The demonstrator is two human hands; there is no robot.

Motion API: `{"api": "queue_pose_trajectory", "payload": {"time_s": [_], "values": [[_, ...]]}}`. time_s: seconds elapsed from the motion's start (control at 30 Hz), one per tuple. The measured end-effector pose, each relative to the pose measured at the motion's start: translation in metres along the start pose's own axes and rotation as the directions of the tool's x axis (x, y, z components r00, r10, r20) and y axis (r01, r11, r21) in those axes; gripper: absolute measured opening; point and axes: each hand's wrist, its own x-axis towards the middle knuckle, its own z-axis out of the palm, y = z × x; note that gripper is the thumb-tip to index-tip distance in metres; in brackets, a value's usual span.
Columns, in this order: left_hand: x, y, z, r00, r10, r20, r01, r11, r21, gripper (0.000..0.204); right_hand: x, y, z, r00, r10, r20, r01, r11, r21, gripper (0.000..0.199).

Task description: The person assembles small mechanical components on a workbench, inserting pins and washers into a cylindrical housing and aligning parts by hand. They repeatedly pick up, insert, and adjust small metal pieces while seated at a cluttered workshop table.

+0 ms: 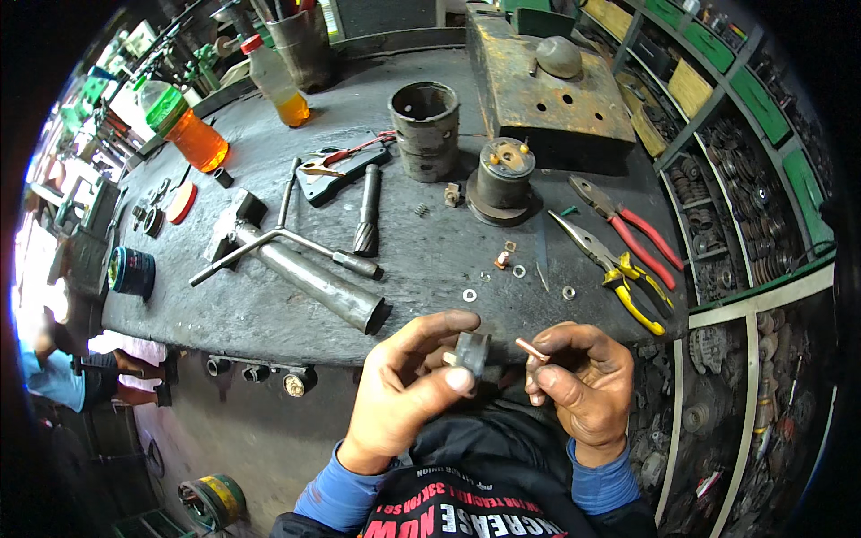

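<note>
My left hand [399, 386], at the bench's near edge, pinches a small dark grey block-like part [472, 351] between thumb and fingers. A brass-coloured bit shows at that part's side; its exact kind is unclear. Just to the right, my right hand [589, 394] grips a thin copper-coloured pin [531, 348] between thumb and forefinger, its tip pointing toward the grey part. The two pieces are apart. Beyond my hands lie a flat washer [469, 295], a nut [569, 292], a small ring [519, 272] and a little copper-and-white piece [502, 260].
Right: red-handled pliers [639, 233] and yellow-black long-nose pliers [619, 275]. Left: a pipe-handled hammer [314, 285], T-handle wrench [285, 235] and fluted cutter [367, 215]. Behind: a metal cylinder [426, 143], flanged round part [500, 184], rusty block [556, 99] and orange-liquid bottles [193, 139].
</note>
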Motion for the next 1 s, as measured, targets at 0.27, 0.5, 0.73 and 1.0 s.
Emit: {"api": "queue_pose_trajectory", "payload": {"time_s": [0.27, 0.5, 0.73, 1.0], "values": [[-0.004, -0.004, 0.003, 0.959, 0.285, 0.009, -0.261, 0.865, 0.429, 0.062, -0.001, 0.006, 0.000, 0.999, -0.035, -0.033, 0.036, 0.998, 0.045, 0.026], [-0.002, -0.005, 0.001, 0.996, -0.067, 0.066, 0.080, 0.968, -0.236, 0.068, -0.001, 0.001, 0.003, 1.000, -0.018, -0.003, 0.018, 0.999, -0.036, 0.028], [0.001, -0.020, -0.008, 0.976, -0.091, 0.197, 0.182, 0.838, -0.514, 0.065, 0.004, -0.002, 0.009, 0.988, -0.142, 0.065, 0.150, 0.981, -0.126, 0.029], [0.000, -0.020, 0.000, 0.978, -0.174, 0.116, 0.208, 0.858, -0.470, 0.064, 0.006, -0.007, 0.011, 0.978, -0.178, 0.110, 0.200, 0.946, -0.254, 0.028]]}}
